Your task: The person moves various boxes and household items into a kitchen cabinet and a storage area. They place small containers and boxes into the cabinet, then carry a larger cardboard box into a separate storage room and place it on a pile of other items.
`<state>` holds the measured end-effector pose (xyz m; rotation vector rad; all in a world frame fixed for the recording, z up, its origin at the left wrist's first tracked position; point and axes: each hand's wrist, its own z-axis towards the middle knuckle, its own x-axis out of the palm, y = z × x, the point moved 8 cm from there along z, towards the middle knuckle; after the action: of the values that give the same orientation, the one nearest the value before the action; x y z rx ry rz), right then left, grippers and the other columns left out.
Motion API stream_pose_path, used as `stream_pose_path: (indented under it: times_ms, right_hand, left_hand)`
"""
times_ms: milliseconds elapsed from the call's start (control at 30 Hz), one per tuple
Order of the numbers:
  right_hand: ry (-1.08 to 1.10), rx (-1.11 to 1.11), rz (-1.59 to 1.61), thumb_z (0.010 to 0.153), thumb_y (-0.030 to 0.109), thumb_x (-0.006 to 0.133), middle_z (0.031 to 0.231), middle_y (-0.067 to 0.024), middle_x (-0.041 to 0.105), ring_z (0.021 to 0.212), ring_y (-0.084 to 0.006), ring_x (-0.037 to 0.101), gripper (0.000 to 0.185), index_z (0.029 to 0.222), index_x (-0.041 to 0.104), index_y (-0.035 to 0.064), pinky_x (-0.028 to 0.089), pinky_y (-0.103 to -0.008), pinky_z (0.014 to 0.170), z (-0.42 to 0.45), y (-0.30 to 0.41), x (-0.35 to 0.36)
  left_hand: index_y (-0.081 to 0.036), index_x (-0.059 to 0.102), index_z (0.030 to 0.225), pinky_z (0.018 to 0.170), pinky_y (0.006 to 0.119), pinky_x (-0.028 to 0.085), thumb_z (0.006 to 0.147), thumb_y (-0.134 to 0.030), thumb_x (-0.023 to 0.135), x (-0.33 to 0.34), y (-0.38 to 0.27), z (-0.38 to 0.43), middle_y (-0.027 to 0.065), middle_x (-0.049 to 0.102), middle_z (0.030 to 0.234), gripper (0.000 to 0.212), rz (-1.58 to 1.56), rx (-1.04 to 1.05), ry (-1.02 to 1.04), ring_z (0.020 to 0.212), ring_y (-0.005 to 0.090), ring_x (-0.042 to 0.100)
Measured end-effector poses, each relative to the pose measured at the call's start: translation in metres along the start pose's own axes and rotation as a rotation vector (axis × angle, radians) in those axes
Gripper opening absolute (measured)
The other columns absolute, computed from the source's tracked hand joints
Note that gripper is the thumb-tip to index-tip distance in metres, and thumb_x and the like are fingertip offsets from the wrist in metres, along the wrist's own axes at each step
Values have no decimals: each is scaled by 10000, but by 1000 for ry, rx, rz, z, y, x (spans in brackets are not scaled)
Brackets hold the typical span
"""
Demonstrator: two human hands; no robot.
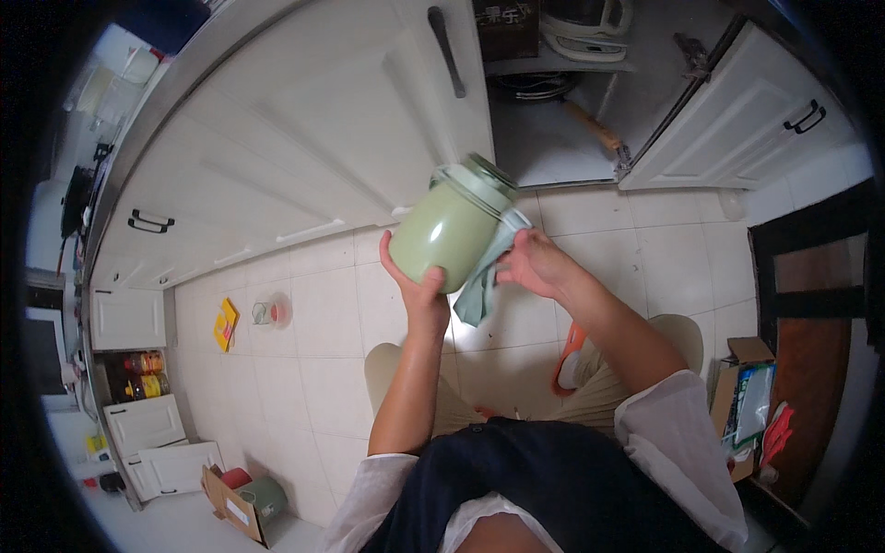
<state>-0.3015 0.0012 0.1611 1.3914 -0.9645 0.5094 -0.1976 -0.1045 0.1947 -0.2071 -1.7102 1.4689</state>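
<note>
A rounded, pale green jar (pixel 446 231) with a darker, glassy neck is held tilted before me, its neck towards the upper right. My left hand (pixel 420 280) grips it from below near the base, thumb on the near side. Beside the jar's right flank, my right hand (pixel 536 266) holds a grey-green cloth (pixel 477 297), which hangs down below the fingers. A pale band wraps the jar's shoulder; whether it belongs to the cloth cannot be told. The jar's far side is hidden.
Ahead, a cabinet (pixel 553 142) stands open, with a white appliance (pixel 588 34) and a wooden-handled pan (pixel 532 84). Its right door (pixel 747 117) swings outward. On the tiled floor are a glass jar (pixel 264 313), a yellow packet (pixel 225 325) and cardboard boxes (pixel 231 504).
</note>
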Motion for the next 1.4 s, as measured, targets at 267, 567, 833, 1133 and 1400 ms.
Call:
stream_pose_path:
  times_ms: [267, 567, 833, 1133, 1400]
  right_hand:
    - [-490, -487, -23, 833, 150, 685, 1162, -66, 583, 1063, -212, 557, 451, 1228, 489, 54, 455, -386, 918, -30, 125, -32]
    - [-733, -447, 40, 811, 163, 714, 1115, -89, 598, 1039, -226, 568, 422, 1174, 533, 44, 469, -411, 896, -59, 179, -195]
    - [-692, -358, -304, 679, 126, 818, 1138, -125, 596, 1078, -264, 561, 609, 1187, 503, 5, 491, -388, 868, 39, 168, -216]
    - [-508, -359, -826, 573, 230, 889, 1205, -173, 527, 1069, -259, 546, 858, 1247, 401, 17, 468, -361, 889, 209, 106, -178]
    - [-353, -705, -1140, 574, 283, 873, 1193, -164, 519, 1106, -295, 514, 838, 1223, 398, 49, 422, -387, 932, 299, 73, -162]
  left_hand:
    - [-163, 67, 1452, 1078, 478, 274, 593, -199, 854, 89, 40, -2, 209, 101, 1510, 1165, 478, 415, 320, 1377, 349, 227]
    - [-18, 432, 1309, 827, 273, 454, 840, -44, 616, 143, -58, 125, 90, 504, 1256, 505, 522, 467, 63, 1001, 155, 510]
    - [-7, 507, 972, 799, 298, 404, 863, -48, 532, 135, -87, 93, 55, 504, 862, 119, 355, 398, 99, 837, 154, 494]
    - [-24, 505, 1238, 952, 392, 408, 920, -253, 448, 14, -148, -32, 86, 575, 1190, 396, 63, 364, -87, 1121, 244, 527]
    - [-32, 522, 1217, 901, 414, 452, 888, -320, 501, -44, -168, -60, 91, 572, 1180, 439, 229, 371, -189, 1093, 255, 544]
